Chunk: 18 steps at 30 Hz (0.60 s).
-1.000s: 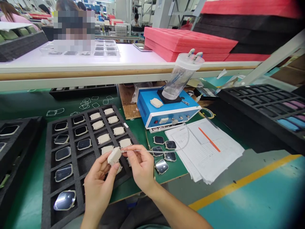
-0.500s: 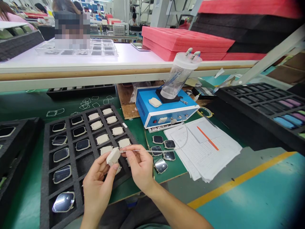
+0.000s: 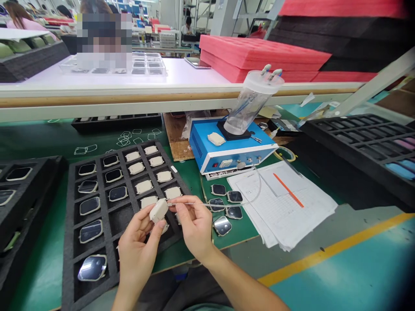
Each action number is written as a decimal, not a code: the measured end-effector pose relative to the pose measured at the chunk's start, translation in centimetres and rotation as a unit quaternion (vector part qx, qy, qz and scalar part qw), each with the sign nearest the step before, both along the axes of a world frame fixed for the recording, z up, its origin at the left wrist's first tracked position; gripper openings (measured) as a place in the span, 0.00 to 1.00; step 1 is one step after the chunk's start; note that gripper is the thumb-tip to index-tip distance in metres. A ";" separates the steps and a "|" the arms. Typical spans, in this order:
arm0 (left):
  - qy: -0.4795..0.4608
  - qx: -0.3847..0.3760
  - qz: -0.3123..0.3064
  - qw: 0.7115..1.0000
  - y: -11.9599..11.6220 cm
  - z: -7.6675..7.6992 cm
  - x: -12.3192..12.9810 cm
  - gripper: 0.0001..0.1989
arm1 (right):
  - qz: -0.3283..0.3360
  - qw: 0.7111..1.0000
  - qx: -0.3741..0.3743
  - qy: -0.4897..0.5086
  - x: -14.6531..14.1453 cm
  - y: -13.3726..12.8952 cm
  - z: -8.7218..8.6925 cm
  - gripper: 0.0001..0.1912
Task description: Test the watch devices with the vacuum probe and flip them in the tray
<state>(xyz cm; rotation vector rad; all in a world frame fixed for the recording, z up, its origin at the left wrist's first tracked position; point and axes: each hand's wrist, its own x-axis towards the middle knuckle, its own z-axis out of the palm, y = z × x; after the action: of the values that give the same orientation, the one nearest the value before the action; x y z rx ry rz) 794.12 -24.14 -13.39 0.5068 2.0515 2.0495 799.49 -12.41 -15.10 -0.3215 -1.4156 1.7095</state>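
A cream-coloured smartwatch case (image 3: 159, 210) is pinched between the thumb and fingers of my left hand (image 3: 140, 242), above the black foam tray (image 3: 69, 224). My right hand (image 3: 197, 224) pinches the end of a thin clear tube (image 3: 223, 204), its tip against or very near the case's side edge. That tube runs in a loop to the front of a blue machine (image 3: 233, 151). In the tray's compartments lie watch cases, several with dark screens (image 3: 91, 231) up and several with cream backs (image 3: 144, 186) up.
On the machine stand a clear cylinder (image 3: 243, 108) and another cream watch case (image 3: 216, 138). Several watch cases (image 3: 234, 196) lie beside papers (image 3: 282, 198) with an orange stick (image 3: 288, 190). More foam trays flank both sides. A shelf (image 3: 145, 93) spans the back, with a person behind it.
The whole view has shifted slightly, so things sit a little farther right. Both hands keep the same hold on the watch case and the tube.
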 end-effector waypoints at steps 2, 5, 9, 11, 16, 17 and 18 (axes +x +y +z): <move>0.004 -0.004 0.001 1.000 0.0 0.0 -0.1 0.24 | 0.000 1.000 -0.003 -0.003 0.0 0.0 0.0 0.08; 0.009 -0.006 -0.001 1.000 0.0 -0.1 -0.1 0.24 | 0.000 1.000 -0.009 -0.004 0.0 0.0 0.0 0.08; 0.011 0.001 -0.002 1.000 -0.1 -0.2 -0.1 0.23 | 0.001 1.000 -0.011 0.001 0.0 0.0 0.0 0.07; 0.011 0.003 -0.003 1.000 -0.1 -0.2 -0.1 0.23 | 0.003 1.000 -0.012 0.002 0.0 0.0 0.0 0.07; 0.015 -0.001 -0.002 1.000 0.0 -0.2 -0.2 0.23 | 0.003 1.000 -0.011 0.003 0.0 0.0 -0.1 0.07; 0.016 -0.001 -0.001 1.000 0.0 -0.1 -0.2 0.23 | 0.003 1.000 -0.010 0.004 0.0 0.0 -0.1 0.06; 0.017 -0.001 -0.002 1.000 0.0 -0.1 -0.2 0.23 | 0.003 1.000 -0.009 0.006 0.0 0.0 -0.1 0.06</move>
<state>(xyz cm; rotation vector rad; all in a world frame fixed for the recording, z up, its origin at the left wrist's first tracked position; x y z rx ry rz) 793.95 -24.17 -13.51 0.5488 2.0708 2.0508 799.46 -12.43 -15.16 -0.3181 -1.3948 1.7271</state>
